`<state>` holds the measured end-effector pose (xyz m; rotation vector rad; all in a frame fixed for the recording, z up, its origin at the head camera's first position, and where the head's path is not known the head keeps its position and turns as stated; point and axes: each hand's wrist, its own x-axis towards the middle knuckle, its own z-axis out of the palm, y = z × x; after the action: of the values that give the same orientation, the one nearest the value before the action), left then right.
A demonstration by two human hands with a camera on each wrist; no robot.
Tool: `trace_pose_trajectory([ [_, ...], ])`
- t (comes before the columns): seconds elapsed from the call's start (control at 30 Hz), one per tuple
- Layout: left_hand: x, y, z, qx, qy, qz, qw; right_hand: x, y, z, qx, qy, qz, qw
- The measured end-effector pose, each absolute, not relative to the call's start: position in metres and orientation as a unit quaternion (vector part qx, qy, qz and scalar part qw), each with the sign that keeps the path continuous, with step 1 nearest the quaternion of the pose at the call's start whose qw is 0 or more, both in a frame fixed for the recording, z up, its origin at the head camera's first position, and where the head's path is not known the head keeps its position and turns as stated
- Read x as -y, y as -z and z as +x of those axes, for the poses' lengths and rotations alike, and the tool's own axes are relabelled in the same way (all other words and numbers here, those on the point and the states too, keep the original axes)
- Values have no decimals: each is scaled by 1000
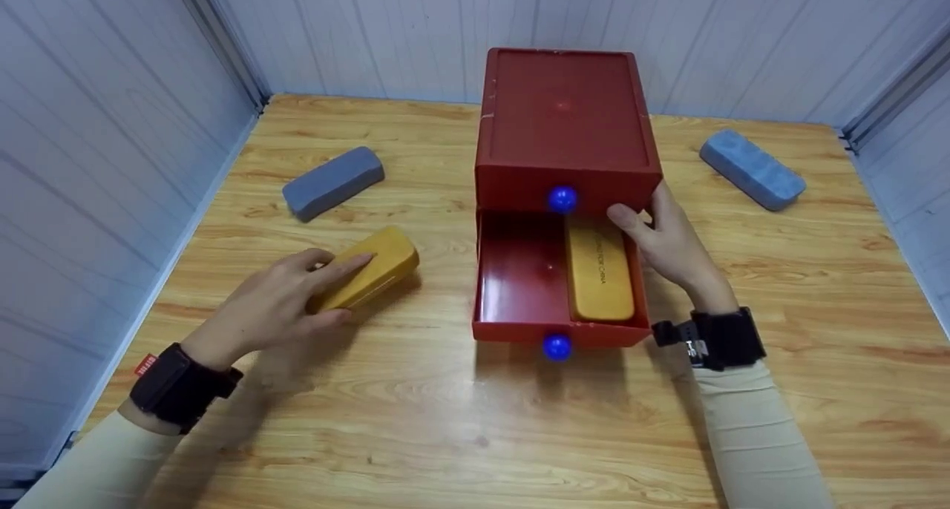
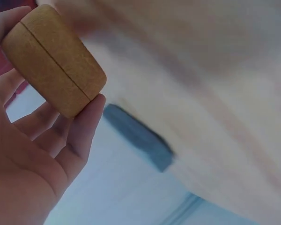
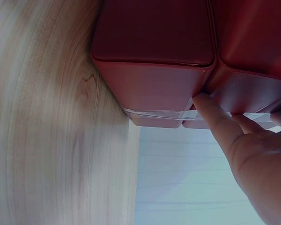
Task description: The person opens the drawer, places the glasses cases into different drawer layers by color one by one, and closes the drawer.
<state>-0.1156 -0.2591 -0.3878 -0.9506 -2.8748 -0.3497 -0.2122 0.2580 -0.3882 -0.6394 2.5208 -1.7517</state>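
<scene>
My left hand [image 1: 286, 301] holds a yellow glasses case [image 1: 378, 264] between thumb and fingers, tilted, left of a red drawer cabinet [image 1: 568, 116]. In the left wrist view, the seam of this case [image 2: 54, 61] faces the camera. The cabinet's lower drawer [image 1: 519, 271] is pulled out. A second yellow glasses case [image 1: 600, 271] lies along its right side. At the cabinet's right side is my right hand [image 1: 672, 249], its thumb by the front lower corner of the upper drawer. In the right wrist view, the fairly straight fingers [image 3: 220, 124] touch the cabinet's side.
A grey-blue glasses case [image 1: 334, 182] lies on the wooden table [image 1: 415, 420] at the back left. Another blue one [image 1: 752, 169] is at the back right. White panel walls [image 1: 371, 34] border the table. Blue knobs [image 1: 557, 347] stick out from the drawer fronts.
</scene>
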Motion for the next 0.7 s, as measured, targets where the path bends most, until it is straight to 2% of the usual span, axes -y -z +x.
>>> trace_pose_trajectory([
  [0.17, 238, 366, -114, 927, 122, -347, 71, -258, 389, -213, -800, 563, -206, 3],
  [0.7, 172, 305, -103, 904, 141, -397, 71, -257, 389, -213, -801, 560, -214, 0],
])
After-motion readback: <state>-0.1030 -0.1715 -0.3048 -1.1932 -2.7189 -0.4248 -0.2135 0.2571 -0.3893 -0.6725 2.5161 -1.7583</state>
